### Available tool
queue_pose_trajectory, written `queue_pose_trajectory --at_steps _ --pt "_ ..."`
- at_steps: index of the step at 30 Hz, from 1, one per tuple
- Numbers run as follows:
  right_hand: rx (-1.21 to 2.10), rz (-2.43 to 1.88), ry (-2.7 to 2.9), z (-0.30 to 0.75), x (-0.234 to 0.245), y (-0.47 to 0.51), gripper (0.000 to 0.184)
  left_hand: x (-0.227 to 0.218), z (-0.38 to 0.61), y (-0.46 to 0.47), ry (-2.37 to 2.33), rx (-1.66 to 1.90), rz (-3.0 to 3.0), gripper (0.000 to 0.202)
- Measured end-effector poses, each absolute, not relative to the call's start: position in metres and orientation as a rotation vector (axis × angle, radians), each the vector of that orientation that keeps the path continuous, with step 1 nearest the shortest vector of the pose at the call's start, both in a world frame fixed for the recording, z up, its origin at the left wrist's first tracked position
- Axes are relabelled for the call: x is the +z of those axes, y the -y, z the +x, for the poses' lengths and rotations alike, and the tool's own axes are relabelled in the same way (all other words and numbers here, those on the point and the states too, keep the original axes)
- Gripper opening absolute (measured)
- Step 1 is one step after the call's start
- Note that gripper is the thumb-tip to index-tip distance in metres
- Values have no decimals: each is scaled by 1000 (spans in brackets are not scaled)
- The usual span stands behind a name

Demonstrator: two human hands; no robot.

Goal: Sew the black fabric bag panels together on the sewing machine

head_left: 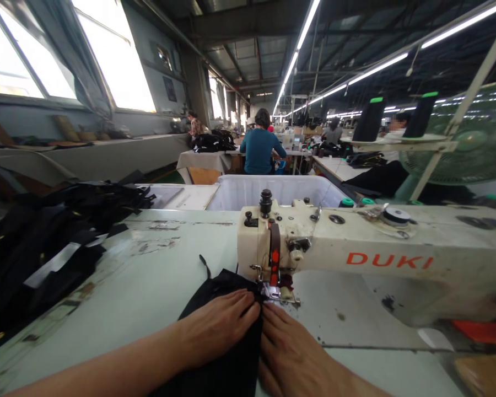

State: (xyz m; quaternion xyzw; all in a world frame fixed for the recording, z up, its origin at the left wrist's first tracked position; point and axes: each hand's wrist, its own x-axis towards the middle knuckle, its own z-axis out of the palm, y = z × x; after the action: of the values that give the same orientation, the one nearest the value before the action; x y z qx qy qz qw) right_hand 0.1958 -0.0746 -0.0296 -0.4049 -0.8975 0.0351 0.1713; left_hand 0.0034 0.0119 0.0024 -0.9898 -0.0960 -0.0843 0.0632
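On the left, a messy heap of black cloth [68, 237] lies along the left edge of the pale green table [128, 309]. It looks soft and crumpled, and a flat white strip [52, 264] lies on it. The table is smooth and hard, with worn brown marks near that left edge.

Next, a thin black tab [205, 266] sticks up from the far end of a black cloth piece [231, 366]. This piece lies well in from the left edge, running from the shiny metal foot [270, 290] toward the person. It looks smooth and bendy.

The left hand [219, 325] is on top of it. Its fingers are close together and a little bent; I can't tell if the thumb pinches the cloth. The right hand [291, 347] lies at the cloth's right side, fingers out flat and close together, and nothing shows in its grip.

To do this well, I think both hands should press lightly, so the cloth lies flat and goes straight. Fingertips are very near the foot, so they should stay out from under it.

On the right is the sewing machine [326, 248], hard, cream and rounded, with orange letters. Past the table's far edge is a white plastic bin [281, 187].
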Motion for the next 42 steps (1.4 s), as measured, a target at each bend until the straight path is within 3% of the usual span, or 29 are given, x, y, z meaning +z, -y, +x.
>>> queue_pose_trajectory --at_steps 12,15,19,25,30,36,42 --pt "-407 -983 2495 202 -60 67 19 -21 -7 4 514 -167 -2858 51" --pt "-391 -987 2451 204 -66 66 12 -9 -7 2 446 -295 -2877 40" --pt "-276 -1025 2439 205 -77 66 18 13 -1 -1 260 -467 -2991 32" --pt "-318 -1000 2406 204 -74 64 13 12 2 -1 267 -445 -3042 30" --pt "-321 -985 2360 201 -63 64 22 5 -4 -2 323 -461 -3112 28" --pt "-278 -1062 2384 205 -60 66 14 3 -3 -3 402 -353 -3239 24" --pt "-484 -1013 2243 199 -53 69 19 -7 0 0 422 -244 -3140 25"
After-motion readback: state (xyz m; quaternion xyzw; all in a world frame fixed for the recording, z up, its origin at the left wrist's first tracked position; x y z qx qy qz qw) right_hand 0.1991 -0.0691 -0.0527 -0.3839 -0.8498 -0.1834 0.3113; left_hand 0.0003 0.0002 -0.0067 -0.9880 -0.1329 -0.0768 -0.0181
